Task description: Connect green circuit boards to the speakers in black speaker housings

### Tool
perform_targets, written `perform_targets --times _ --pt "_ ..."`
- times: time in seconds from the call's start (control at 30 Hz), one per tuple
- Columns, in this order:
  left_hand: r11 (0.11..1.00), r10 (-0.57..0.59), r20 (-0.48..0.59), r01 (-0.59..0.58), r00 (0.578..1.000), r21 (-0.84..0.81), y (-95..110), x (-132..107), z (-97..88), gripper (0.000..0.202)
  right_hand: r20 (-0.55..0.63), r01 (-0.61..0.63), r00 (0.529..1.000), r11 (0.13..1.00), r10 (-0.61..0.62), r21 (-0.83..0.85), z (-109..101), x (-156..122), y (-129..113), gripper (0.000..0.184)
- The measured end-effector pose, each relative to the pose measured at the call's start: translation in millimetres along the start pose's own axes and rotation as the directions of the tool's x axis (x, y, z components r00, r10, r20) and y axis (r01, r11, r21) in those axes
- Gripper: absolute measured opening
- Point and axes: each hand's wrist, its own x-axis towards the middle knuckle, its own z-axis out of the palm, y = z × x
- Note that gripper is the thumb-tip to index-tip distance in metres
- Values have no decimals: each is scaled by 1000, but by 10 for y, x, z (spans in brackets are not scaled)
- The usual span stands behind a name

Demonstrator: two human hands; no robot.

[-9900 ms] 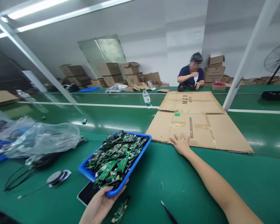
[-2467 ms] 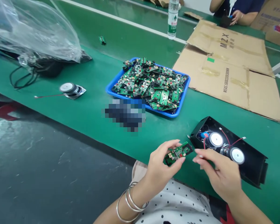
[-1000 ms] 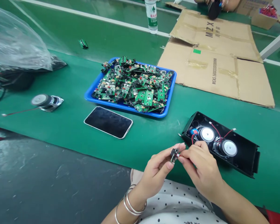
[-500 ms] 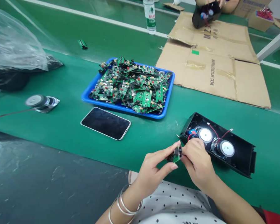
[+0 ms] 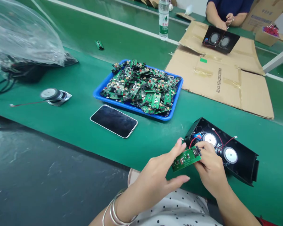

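A green circuit board (image 5: 186, 158) is held in front of my body, its printed face tilted up. My right hand (image 5: 211, 168) pinches the board's right end, near a black part; red wires run from a black speaker case (image 5: 246, 157) toward those fingers. Around the board's left end is my left hand (image 5: 157, 174), with thumb and fingers spread apart; whether its fingertips touch the board is unclear. The case lies on the table just beyond my right hand, with two round speakers (image 5: 230, 155) and thin red leads inside.
A blue tray (image 5: 97, 94) heaped with circuit boards stands beyond a phone (image 5: 113, 121). Leftward lie a loose speaker (image 5: 54, 95) and a plastic bag (image 5: 28, 34). Flattened cardboard (image 5: 254, 94), a water bottle (image 5: 163, 22) and a co-worker's speaker panel (image 5: 220, 40) are farther back.
The circuit board has turned to show its flat face. My left thumb and fingers have spread away from it. Across the table, the co-worker's speaker case has been tilted and lowered onto the cardboard.
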Motion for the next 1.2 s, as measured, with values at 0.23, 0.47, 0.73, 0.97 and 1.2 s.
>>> perform_targets --times 0.23,0.47,0.73,0.97,1.2 --pt "952 -254 210 282 944 -116 -113 38 101 30 -72 -112 992 979 101 -169 -442 -145 137 17" --pt "849 -310 378 433 873 -304 -50 144 146 24 -142 -422 906 821 399 -383 -870 -383 484 20" --pt "637 -347 407 531 845 -559 120 401 396 28 -164 -410 911 876 378 -256 -471 -286 480 31" --pt "780 -362 210 419 908 -465 287 638 540 27 -148 -341 923 934 354 104 -766 -347 487 16" --pt "921 -322 156 347 934 -175 379 822 588 31 -42 -184 983 977 180 -104 -667 -339 485 21"
